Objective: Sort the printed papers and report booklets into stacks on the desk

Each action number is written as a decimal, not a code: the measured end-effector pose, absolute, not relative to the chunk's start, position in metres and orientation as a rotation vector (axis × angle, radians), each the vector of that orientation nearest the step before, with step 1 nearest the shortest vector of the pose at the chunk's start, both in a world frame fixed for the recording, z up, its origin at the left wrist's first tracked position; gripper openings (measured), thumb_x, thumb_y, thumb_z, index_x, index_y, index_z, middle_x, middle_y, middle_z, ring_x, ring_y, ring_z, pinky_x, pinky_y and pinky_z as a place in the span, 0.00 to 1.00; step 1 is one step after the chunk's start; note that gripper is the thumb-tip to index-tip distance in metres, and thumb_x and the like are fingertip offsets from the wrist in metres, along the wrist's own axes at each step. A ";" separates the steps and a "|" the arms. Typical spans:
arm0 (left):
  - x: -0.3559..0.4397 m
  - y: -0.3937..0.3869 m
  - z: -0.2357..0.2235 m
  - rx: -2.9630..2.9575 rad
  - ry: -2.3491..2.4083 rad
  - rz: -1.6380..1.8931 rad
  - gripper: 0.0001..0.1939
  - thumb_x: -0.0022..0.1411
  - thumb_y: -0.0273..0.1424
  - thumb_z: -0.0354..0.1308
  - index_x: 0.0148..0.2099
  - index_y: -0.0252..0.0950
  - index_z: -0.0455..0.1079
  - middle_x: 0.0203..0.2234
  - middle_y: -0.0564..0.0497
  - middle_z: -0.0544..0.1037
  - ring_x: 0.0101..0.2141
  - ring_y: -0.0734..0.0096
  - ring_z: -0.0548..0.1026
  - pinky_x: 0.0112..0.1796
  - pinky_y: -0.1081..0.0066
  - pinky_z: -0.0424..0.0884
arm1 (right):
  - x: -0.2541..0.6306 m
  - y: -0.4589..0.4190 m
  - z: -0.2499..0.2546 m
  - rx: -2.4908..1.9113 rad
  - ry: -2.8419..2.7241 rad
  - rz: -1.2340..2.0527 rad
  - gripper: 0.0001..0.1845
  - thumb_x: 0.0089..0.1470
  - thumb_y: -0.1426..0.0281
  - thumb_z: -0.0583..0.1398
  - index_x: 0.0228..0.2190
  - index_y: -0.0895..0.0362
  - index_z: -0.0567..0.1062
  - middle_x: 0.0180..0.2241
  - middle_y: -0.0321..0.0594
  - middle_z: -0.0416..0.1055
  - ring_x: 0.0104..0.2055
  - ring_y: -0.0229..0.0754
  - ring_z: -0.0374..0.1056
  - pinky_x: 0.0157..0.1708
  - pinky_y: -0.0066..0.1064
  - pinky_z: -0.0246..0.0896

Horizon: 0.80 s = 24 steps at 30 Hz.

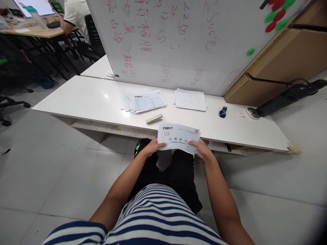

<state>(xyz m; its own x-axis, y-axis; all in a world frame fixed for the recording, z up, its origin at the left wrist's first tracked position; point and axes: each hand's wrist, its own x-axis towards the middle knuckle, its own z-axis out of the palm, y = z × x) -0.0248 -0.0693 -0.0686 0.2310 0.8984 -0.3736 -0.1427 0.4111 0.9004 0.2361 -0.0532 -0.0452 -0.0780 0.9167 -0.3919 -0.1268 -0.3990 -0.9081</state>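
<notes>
A set of printed sheets [178, 137] headed "Testing Report" is held between my two hands at the desk's front edge, over my lap. My left hand [154, 147] grips its left side, thumb on top. On the right side my right hand [200, 147] pinches it the same way; the fingers underneath are hidden. Just beyond the sheets, a pale stapler [154, 119] lies on the white desk [97, 98]. Behind it sits a fanned stack of printed forms [148, 101], and a second paper stack [190, 99] lies to its right.
A whiteboard [163, 44] with red writing and magnets stands along the desk's back. At right are cardboard boxes [283, 54], a small dark blue object [223, 112] and a long black device [288, 98]. A person [76, 17] sits at another table, far left.
</notes>
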 end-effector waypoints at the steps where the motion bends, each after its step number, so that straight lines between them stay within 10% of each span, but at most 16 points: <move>1: -0.023 -0.068 -0.064 0.922 1.094 0.896 0.20 0.46 0.35 0.70 0.42 0.34 0.77 0.44 0.43 0.80 0.45 0.54 0.76 0.50 0.57 0.69 | 0.235 -0.051 -0.041 -1.362 -0.939 1.543 0.23 0.36 0.70 0.69 0.39 0.57 0.77 0.43 0.45 0.78 0.44 0.52 0.74 0.49 0.47 0.69; 9: -0.021 -0.019 -0.005 1.275 1.058 1.122 0.25 0.49 0.39 0.69 0.49 0.36 0.75 0.46 0.45 0.79 0.48 0.53 0.75 0.49 0.57 0.70 | 0.226 -0.028 -0.003 -1.279 -1.171 0.794 0.22 0.48 0.59 0.64 0.43 0.58 0.75 0.44 0.45 0.76 0.51 0.50 0.70 0.52 0.44 0.64; 24: -0.024 0.000 -0.022 1.327 1.121 1.197 0.21 0.50 0.42 0.67 0.42 0.33 0.77 0.42 0.45 0.80 0.46 0.54 0.76 0.49 0.57 0.71 | 0.193 -0.012 -0.021 -1.434 -1.162 0.909 0.22 0.47 0.58 0.64 0.40 0.59 0.78 0.43 0.43 0.77 0.50 0.48 0.70 0.53 0.40 0.62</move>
<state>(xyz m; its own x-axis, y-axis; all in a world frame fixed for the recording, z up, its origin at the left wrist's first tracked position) -0.0244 0.0002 -0.0217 0.0858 0.9928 0.0840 0.0186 -0.0859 0.9961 0.1932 -0.0117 -0.0211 0.2454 0.9683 0.0470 0.1872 0.0002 -0.9823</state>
